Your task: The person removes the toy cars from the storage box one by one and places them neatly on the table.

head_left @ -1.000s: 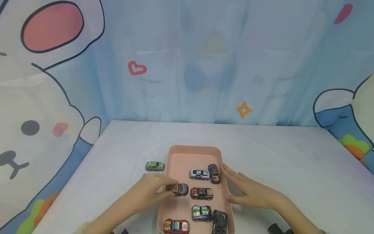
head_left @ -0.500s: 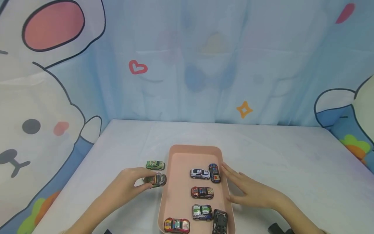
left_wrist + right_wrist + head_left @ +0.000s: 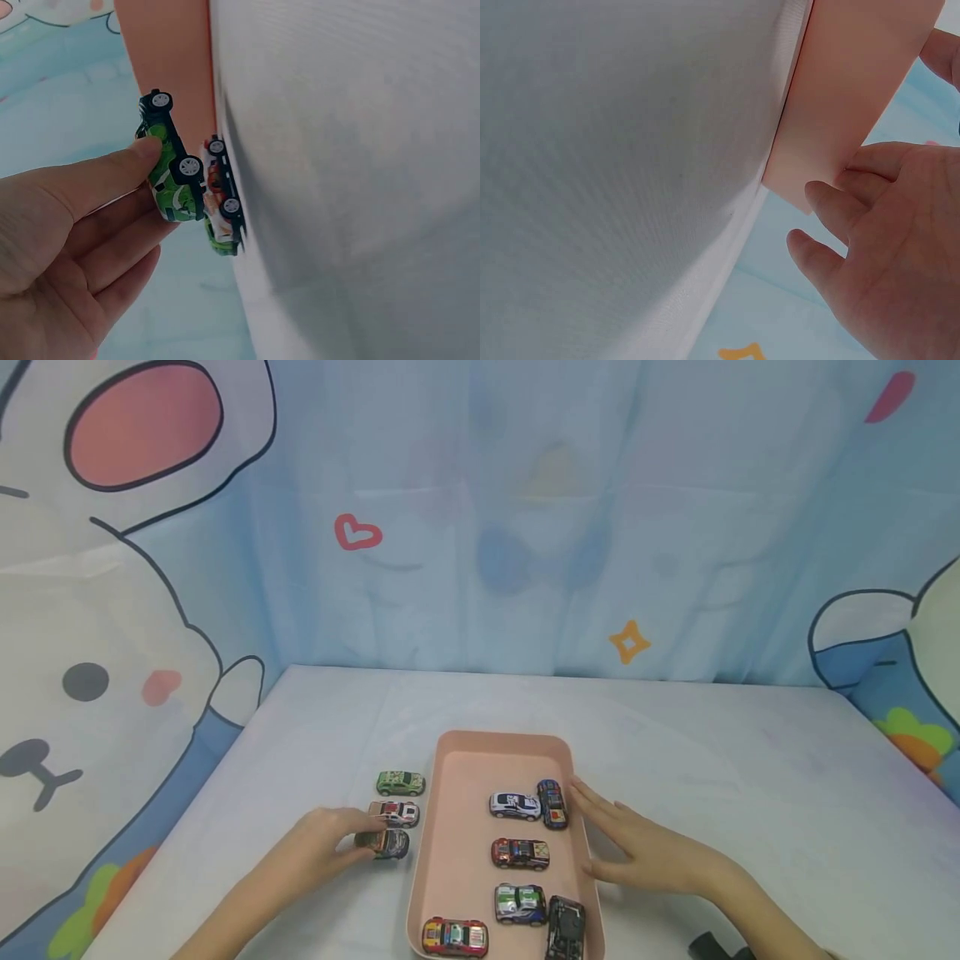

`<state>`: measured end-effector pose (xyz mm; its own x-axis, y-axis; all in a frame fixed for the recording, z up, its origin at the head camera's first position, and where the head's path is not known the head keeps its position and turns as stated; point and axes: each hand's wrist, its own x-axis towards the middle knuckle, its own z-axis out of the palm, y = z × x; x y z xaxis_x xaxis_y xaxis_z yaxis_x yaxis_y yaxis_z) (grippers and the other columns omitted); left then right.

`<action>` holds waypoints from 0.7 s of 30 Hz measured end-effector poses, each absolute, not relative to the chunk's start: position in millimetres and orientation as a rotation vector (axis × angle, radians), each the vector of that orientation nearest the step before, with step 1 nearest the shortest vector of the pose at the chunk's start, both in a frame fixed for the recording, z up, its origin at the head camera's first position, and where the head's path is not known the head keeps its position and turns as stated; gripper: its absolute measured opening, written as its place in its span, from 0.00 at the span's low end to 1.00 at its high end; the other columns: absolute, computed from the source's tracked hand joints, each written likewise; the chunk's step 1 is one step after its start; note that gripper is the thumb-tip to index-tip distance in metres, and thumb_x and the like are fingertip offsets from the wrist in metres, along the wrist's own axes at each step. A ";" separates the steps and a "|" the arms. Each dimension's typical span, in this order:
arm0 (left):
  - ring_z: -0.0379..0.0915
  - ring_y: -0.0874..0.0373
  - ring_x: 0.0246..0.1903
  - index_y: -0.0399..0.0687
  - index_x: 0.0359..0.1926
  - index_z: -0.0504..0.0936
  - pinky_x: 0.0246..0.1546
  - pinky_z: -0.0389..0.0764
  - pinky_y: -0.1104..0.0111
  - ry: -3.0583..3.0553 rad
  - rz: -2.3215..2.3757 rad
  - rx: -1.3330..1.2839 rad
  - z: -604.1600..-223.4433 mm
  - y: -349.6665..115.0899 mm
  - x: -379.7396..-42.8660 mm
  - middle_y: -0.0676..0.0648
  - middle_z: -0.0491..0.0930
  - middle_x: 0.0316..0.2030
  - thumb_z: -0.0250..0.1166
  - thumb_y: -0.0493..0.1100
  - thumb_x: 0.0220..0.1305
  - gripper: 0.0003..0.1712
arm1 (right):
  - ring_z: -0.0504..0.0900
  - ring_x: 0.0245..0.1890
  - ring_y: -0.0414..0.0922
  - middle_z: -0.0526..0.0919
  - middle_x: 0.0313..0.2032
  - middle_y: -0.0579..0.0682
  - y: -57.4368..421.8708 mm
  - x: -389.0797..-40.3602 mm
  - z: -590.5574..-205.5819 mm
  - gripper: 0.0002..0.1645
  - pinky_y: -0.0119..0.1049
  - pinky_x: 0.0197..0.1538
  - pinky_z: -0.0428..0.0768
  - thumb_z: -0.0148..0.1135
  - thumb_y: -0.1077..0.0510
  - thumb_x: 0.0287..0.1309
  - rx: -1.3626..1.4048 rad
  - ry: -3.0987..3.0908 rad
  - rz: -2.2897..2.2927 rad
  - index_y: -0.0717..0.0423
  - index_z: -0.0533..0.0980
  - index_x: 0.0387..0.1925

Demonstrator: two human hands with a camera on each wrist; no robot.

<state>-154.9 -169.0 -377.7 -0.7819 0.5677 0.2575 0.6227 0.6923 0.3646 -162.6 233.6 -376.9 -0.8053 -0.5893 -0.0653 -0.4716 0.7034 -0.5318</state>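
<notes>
My left hand (image 3: pixel 318 847) pinches a dark toy car (image 3: pixel 393 844) between thumb and fingers, left of the pink tray (image 3: pixel 453 877). In the left wrist view this toy car (image 3: pixel 174 176) shows green patterned sides and is tilted close above the table. Just beyond it stand a white-and-red toy car (image 3: pixel 399 814) and a green toy car (image 3: pixel 401 783), in a row beside the tray. My right hand (image 3: pixel 652 856) rests with extended fingers against the tray's right side. In the right wrist view, its fingertips (image 3: pixel 825 196) lie along the tray wall (image 3: pixel 832 97).
Inside the tray sit several toy cars: a white one (image 3: pixel 514 806), a dark blue one (image 3: pixel 552 804), a red-and-black one (image 3: pixel 520 853), a green-and-silver one (image 3: pixel 520 903), a black one (image 3: pixel 566 928) and a red-and-yellow one (image 3: pixel 454 937). A cartoon curtain (image 3: pixel 450 593) hangs behind the white table (image 3: pixel 735 760).
My left hand has carried the dark toy car from the tray's left part out over the table, then nearer to me, uncovering the white-and-red car. My right hand has stayed at the tray.
</notes>
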 end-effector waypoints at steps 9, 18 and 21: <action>0.79 0.55 0.39 0.41 0.38 0.84 0.42 0.79 0.63 -2.836 -0.695 -0.995 -387.6 -167.8 -156.6 0.48 0.84 0.37 0.72 0.35 0.47 0.13 | 0.53 0.66 0.62 0.44 0.71 0.56 234.0 -163.5 -378.8 0.50 0.64 0.63 0.46 0.56 0.39 0.60 -0.869 2.693 -0.741 0.59 0.47 0.72; 0.79 0.54 0.39 0.41 0.37 0.84 0.42 0.79 0.62 -2.893 -0.643 -0.969 -389.7 -163.5 -158.6 0.48 0.84 0.36 0.72 0.35 0.46 0.13 | 0.53 0.66 0.62 0.44 0.71 0.57 234.0 -163.8 -378.4 0.50 0.64 0.63 0.46 0.56 0.39 0.60 -0.878 2.689 -0.746 0.59 0.47 0.72; 0.80 0.55 0.38 0.41 0.36 0.84 0.41 0.80 0.62 -2.890 -0.616 -0.952 -391.0 -162.0 -159.2 0.48 0.84 0.35 0.73 0.35 0.46 0.13 | 0.53 0.66 0.62 0.44 0.71 0.56 233.7 -163.9 -378.9 0.50 0.64 0.63 0.46 0.56 0.39 0.60 -0.871 2.693 -0.746 0.59 0.47 0.72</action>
<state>-159.2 -162.0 -391.0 -0.8113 0.5636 0.1558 0.5781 0.7332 0.3581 -163.9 233.7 -378.9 -0.8020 -0.5956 -0.0460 -0.4869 0.6964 -0.5273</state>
